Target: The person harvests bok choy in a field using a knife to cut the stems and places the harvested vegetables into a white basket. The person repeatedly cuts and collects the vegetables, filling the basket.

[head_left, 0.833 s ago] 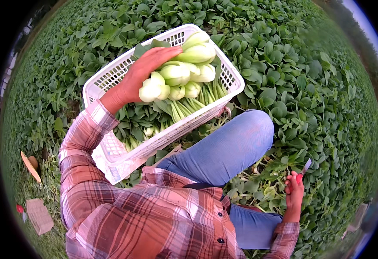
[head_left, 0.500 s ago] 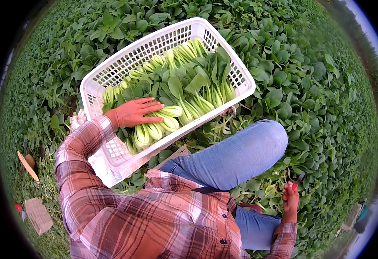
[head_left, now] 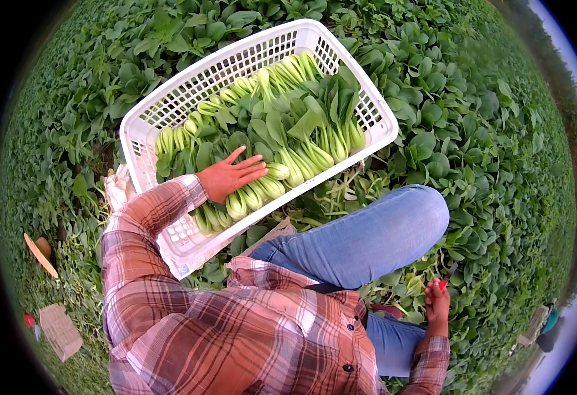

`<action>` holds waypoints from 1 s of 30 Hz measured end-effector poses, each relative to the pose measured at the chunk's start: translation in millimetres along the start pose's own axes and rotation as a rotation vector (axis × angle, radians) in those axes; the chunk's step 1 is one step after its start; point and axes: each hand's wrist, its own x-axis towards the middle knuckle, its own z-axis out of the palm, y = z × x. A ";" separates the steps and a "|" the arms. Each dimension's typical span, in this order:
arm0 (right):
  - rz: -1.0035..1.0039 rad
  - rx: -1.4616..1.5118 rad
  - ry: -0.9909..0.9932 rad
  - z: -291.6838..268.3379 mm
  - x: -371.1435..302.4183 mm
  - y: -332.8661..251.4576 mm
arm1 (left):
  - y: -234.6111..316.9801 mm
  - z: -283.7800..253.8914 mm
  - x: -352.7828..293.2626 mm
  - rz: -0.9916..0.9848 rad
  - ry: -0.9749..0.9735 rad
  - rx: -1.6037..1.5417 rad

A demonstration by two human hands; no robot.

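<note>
By the bare near-left corner of the white basket (head_left: 236,74), left hand (head_left: 229,181) spread over greens (head_left: 292,128); outside, right hand (head_left: 437,303) clasping red-handled knife (head_left: 442,284).

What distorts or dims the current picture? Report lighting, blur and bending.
Head view: sky bowed along the right rim, corners black; light soft, without hard shadows; left hand and white basket fairly sharp; in the right hand, red-handled knife with a dim, indistinct blade.
</note>
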 end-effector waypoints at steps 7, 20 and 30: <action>0.010 0.005 0.014 9.4 -5.0 4.7 | 17.7 23.8 -14.9 -0.048 0.048 -0.742; 0.071 0.030 -0.036 12.8 -6.6 22.6 | 44.7 40.6 33.0 -0.485 0.378 -0.646; 0.136 -0.058 -0.039 31.8 -17.4 36.1 | 48.6 97.5 31.8 -0.439 0.282 -0.304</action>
